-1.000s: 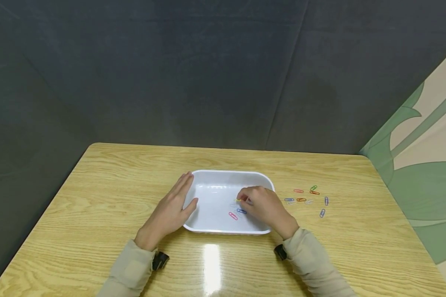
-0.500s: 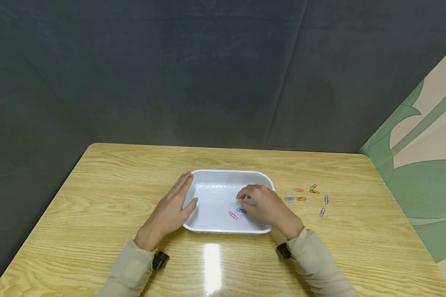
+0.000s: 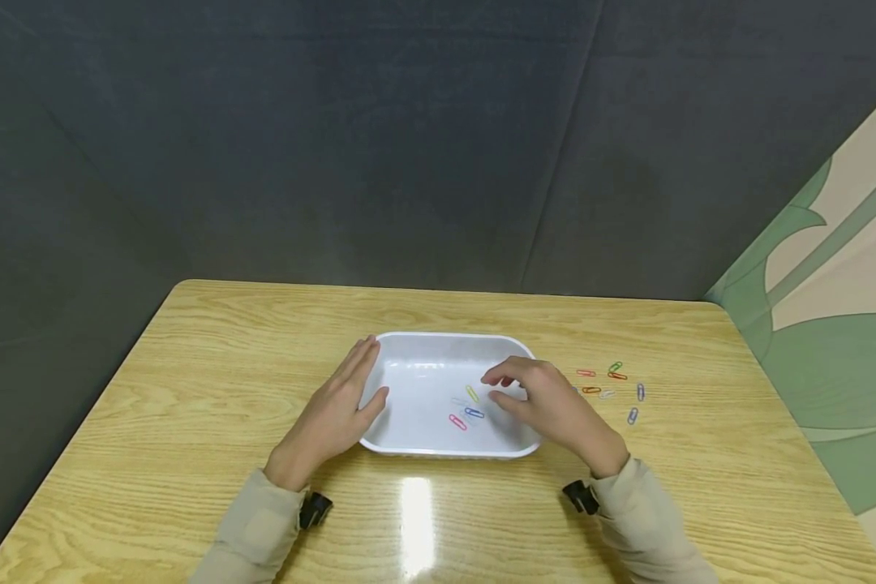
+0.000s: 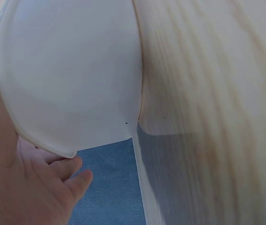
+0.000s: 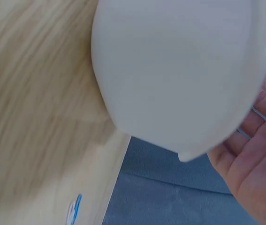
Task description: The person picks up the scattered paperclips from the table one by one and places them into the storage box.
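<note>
Moved: right hand (image 3: 555, 405) let go — yellow clip (image 3: 471, 393) now lies in the white tray (image 3: 438, 450).
Right hand: fingers loose, holding nothing.
Left hand (image 3: 336, 414): flat against the tray's side — fingers straight.

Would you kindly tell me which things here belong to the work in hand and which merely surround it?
In hand: white plastic tray; coloured paper clips in it; loose coloured clips on the table; left hand; right hand.

Surroundings: wooden table; grey backdrop.

White tray (image 3: 416, 442): shallow, rounded-rectangular, mid-table. Holds yellow clip (image 3: 471, 393), blue clip (image 3: 474, 413), pink clip (image 3: 457, 422), lying flat; perhaps a pale one too. Loose clips (image 3: 613, 383): scattered right.
</note>
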Demonstrator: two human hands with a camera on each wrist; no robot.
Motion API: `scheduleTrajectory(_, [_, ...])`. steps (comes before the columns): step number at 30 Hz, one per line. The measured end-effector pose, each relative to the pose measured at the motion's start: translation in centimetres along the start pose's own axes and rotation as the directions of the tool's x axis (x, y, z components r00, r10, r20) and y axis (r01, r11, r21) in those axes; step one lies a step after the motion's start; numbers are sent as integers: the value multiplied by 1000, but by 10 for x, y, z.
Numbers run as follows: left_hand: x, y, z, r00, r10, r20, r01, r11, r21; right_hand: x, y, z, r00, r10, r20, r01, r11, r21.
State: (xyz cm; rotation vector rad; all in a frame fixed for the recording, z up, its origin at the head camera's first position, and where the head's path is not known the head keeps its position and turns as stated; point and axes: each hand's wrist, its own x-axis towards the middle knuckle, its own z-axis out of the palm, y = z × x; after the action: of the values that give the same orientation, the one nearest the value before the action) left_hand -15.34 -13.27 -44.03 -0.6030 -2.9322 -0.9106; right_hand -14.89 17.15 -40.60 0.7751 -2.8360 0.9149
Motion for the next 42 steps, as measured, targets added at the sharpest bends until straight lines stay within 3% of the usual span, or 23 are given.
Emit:
scheduleTrajectory(13, [1, 1, 1, 1000, 10, -19, -10, 1000, 4, -12, 7, -14, 999, 43, -27, -43, 999, 8])
scheduleTrajectory(24, [1, 1, 0, 1000, -2, 5, 2, 1000, 1, -28, 15, -22, 997, 38, -72, -41, 998, -44])
scheduleTrajectory(32, [0, 2, -1, 1000, -3, 11, 3, 1000, 4, -41, 23, -32, 993, 85, -78, -89, 995, -42])
scheduleTrajectory(42, [-1, 1, 0, 1000, -7, 9, 7, 1000, -6, -54, 39, -35, 989, 28, -148, -44, 994, -104])
